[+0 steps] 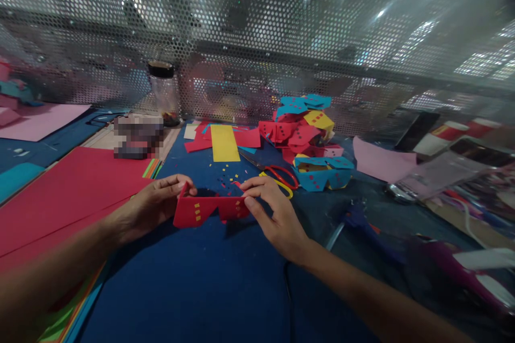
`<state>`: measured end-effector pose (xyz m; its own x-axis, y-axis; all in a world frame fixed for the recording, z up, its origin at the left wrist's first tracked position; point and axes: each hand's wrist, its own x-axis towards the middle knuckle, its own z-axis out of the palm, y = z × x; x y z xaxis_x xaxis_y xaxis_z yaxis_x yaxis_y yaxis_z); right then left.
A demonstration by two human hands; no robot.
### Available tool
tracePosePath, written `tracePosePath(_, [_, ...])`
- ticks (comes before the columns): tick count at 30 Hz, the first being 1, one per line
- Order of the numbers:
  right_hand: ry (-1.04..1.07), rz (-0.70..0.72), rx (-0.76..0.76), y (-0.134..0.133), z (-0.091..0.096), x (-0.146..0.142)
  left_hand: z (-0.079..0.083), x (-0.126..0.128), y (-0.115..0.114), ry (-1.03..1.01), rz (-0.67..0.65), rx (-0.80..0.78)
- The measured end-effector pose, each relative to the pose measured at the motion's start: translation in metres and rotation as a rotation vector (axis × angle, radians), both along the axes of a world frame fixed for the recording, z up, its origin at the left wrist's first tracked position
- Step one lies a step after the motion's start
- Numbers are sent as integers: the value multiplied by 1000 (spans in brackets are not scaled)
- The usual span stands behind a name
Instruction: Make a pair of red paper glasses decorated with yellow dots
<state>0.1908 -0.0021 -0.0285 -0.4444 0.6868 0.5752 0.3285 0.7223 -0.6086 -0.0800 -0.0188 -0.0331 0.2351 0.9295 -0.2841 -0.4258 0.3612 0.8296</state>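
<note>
Between my hands is a pair of red paper glasses [207,206], its front dotted with small yellow squares and notched at the nose. My left hand [163,198] pinches the left end, where the side piece folds back. At the right end, my right hand [273,211] grips the corner between thumb and fingers. The glasses are held just above the blue tabletop [193,289]. Beyond them are tiny paper scraps [227,177], scissors with red and yellow handles [281,178] and a yellow paper strip [225,143].
Dotted paper glasses [298,128] in red, blue and yellow are piled at the back. Red sheets [80,187] lie on the left, near a lidded jar [164,91]. A blue glue gun [362,225] lies at right. A perforated metal screen [241,37] stands behind.
</note>
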Motion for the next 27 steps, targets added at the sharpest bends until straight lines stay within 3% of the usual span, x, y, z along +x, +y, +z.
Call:
tracePosePath(4, [26,-65,11,3,-1,0,9,3,-2,99,102,9])
tracePosePath(9, [11,-157,12,7,-4,1,6,4,-3,301,268,221])
tracePosePath(14, [-60,-194,12,9,-6,1,0,3,-4,332,189,284])
tracePosePath(21, [-84,-193,-7,8,-7,1,-12,-3,-1,534,108,279])
tracePosePath(27, [-86,-203,-11,9,-7,1,-9,-2,-4,505,107,237])
